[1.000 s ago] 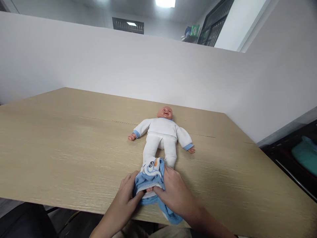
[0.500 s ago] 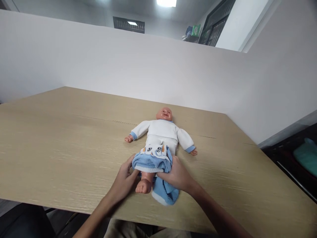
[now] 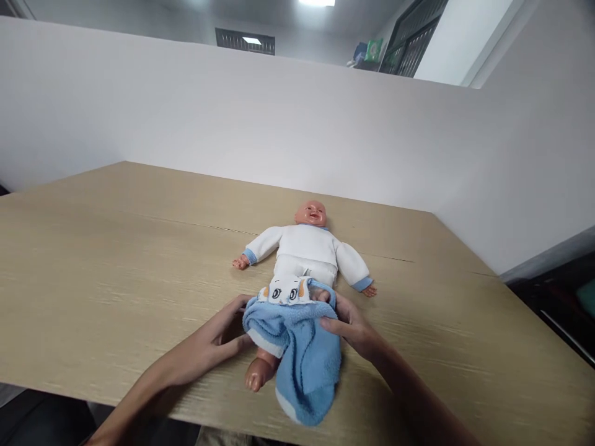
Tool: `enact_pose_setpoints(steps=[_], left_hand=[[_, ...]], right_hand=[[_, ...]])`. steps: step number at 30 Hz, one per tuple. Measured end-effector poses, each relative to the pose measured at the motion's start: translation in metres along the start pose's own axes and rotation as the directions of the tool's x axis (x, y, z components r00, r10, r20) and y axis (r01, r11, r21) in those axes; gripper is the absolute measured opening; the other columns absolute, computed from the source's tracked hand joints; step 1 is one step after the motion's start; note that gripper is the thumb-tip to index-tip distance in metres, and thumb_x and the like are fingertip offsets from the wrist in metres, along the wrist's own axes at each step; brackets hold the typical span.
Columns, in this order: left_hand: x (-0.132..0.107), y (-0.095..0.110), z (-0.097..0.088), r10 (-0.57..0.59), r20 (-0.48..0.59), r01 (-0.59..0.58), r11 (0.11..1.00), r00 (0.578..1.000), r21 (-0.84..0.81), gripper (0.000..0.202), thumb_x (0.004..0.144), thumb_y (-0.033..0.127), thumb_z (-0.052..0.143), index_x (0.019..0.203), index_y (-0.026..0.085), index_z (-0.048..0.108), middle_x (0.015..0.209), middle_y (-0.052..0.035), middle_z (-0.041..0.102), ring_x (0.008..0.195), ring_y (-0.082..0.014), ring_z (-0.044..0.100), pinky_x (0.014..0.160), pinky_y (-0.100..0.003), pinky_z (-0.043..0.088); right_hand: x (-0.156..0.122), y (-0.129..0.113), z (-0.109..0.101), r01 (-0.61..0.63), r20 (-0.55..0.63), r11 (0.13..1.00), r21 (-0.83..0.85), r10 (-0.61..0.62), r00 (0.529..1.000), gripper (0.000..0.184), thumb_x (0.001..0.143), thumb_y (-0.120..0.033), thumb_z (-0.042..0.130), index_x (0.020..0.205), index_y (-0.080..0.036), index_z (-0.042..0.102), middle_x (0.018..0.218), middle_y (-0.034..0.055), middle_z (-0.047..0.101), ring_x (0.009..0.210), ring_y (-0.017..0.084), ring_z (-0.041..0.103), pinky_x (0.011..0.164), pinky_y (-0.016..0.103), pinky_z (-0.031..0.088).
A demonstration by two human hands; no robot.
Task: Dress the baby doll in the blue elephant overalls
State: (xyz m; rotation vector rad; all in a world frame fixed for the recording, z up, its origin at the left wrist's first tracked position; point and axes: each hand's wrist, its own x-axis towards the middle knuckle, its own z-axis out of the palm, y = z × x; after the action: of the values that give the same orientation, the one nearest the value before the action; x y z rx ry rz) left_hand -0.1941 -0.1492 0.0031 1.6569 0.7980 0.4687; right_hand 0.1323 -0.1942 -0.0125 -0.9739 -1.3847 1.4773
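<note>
A baby doll [image 3: 307,246] in white clothes with blue cuffs lies on its back on the wooden table [image 3: 116,260], head away from me. Blue fleece trousers [image 3: 297,341] with a cartoon face at the waistband cover its legs up to the thighs. One bare foot [image 3: 256,375] sticks out of the left trouser leg. My left hand [image 3: 223,334] grips the left side of the trousers. My right hand [image 3: 348,322] grips the right side at the waistband, thumb hooked inside.
A white partition wall [image 3: 232,124] stands behind the table and along its right side. The table's near edge runs just below my forearms. To the right of the table is a dark shelf [image 3: 558,303].
Both hands have pulled the blue trousers up the doll's legs, from its feet towards its hips. A bare foot has come out of one trouser leg.
</note>
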Motion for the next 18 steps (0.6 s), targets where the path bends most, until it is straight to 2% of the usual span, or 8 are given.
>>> enact_pose_setpoints(steps=[3,5,7,10,12,14,16,18], left_hand=[[0.007,0.003,-0.004,0.051,-0.067,-0.047,0.997,0.996,0.063,0.062,0.104,0.049,0.061,0.161,0.035,0.042,0.168,-0.0087,0.047,0.152,-0.0297,0.049,0.126,-0.047,0.044],[0.020,0.010,-0.006,0.148,-0.143,-0.125,0.979,0.979,0.160,0.063,0.104,0.049,0.059,0.162,0.033,0.042,0.170,-0.0094,0.043,0.153,-0.0297,0.046,0.127,-0.047,0.041],[0.039,0.023,-0.006,0.252,-0.152,-0.201,0.936,0.956,0.291,0.064,0.103,0.050,0.060,0.162,0.031,0.043,0.170,-0.0101,0.042,0.154,-0.0302,0.043,0.131,-0.048,0.035],[0.072,0.050,-0.003,0.281,0.021,-0.260,0.857,0.960,0.446,0.055,0.098,0.054,0.067,0.149,0.032,0.062,0.163,-0.0081,0.052,0.156,-0.0320,0.038,0.132,-0.052,0.030],[0.093,0.068,0.000,0.281,0.139,-0.313,0.822,0.950,0.475,0.040,0.092,0.054,0.074,0.126,0.032,0.077,0.160,-0.0064,0.056,0.155,-0.0345,0.038,0.130,-0.053,0.032],[0.110,0.083,0.004,0.304,0.235,-0.380,0.811,0.923,0.444,0.024,0.085,0.049,0.082,0.101,0.030,0.083,0.151,-0.0054,0.065,0.149,-0.0352,0.046,0.127,-0.050,0.037],[0.125,0.093,0.007,0.320,0.329,-0.437,0.808,0.889,0.395,0.016,0.082,0.042,0.085,0.090,0.029,0.082,0.133,-0.0047,0.075,0.135,-0.0325,0.058,0.121,-0.044,0.042],[0.136,0.099,0.008,0.277,0.424,-0.443,0.818,0.863,0.368,0.017,0.086,0.042,0.080,0.094,0.027,0.081,0.112,-0.0035,0.079,0.111,-0.0268,0.069,0.103,-0.037,0.052]], right_hand=[[-0.001,0.007,-0.008,-0.054,-0.021,0.995,0.090,0.056,0.998,0.053,0.080,-0.054,0.088,0.093,-0.025,0.046,0.085,-0.0049,0.041,0.076,0.014,0.039,0.069,0.024,0.036],[-0.002,0.009,-0.014,-0.065,-0.026,0.992,0.111,0.069,0.997,0.057,0.077,-0.052,0.091,0.089,-0.025,0.043,0.085,-0.0053,0.039,0.075,0.013,0.036,0.066,0.023,0.033],[-0.002,0.010,-0.019,-0.082,-0.048,0.990,0.111,0.088,0.995,0.060,0.074,-0.052,0.093,0.088,-0.025,0.042,0.084,-0.0055,0.039,0.073,0.013,0.035,0.065,0.023,0.032],[-0.002,0.012,-0.025,-0.120,-0.064,0.987,0.105,0.128,0.990,0.063,0.070,-0.059,0.094,0.091,-0.025,0.046,0.085,-0.0047,0.044,0.073,0.013,0.039,0.066,0.023,0.035],[-0.002,0.013,-0.029,-0.139,-0.017,0.985,0.100,0.141,0.990,0.065,0.069,-0.067,0.092,0.098,-0.024,0.053,0.089,-0.0030,0.050,0.076,0.014,0.044,0.069,0.024,0.039],[-0.003,0.011,-0.032,-0.149,0.092,0.987,0.067,0.143,0.986,0.068,0.070,-0.073,0.089,0.102,-0.021,0.059,0.092,-0.0008,0.055,0.080,0.015,0.050,0.075,0.026,0.043],[-0.006,0.007,-0.035,-0.170,0.200,0.985,-0.004,0.167,0.965,0.065,0.075,-0.073,0.086,0.105,-0.021,0.064,0.094,0.0003,0.060,0.082,0.016,0.053,0.078,0.028,0.046],[-0.012,0.002,-0.037,-0.198,0.263,0.978,-0.069,0.209,0.942,0.058,0.081,-0.071,0.082,0.106,-0.021,0.067,0.093,0.0008,0.063,0.082,0.017,0.056,0.078,0.029,0.049]])
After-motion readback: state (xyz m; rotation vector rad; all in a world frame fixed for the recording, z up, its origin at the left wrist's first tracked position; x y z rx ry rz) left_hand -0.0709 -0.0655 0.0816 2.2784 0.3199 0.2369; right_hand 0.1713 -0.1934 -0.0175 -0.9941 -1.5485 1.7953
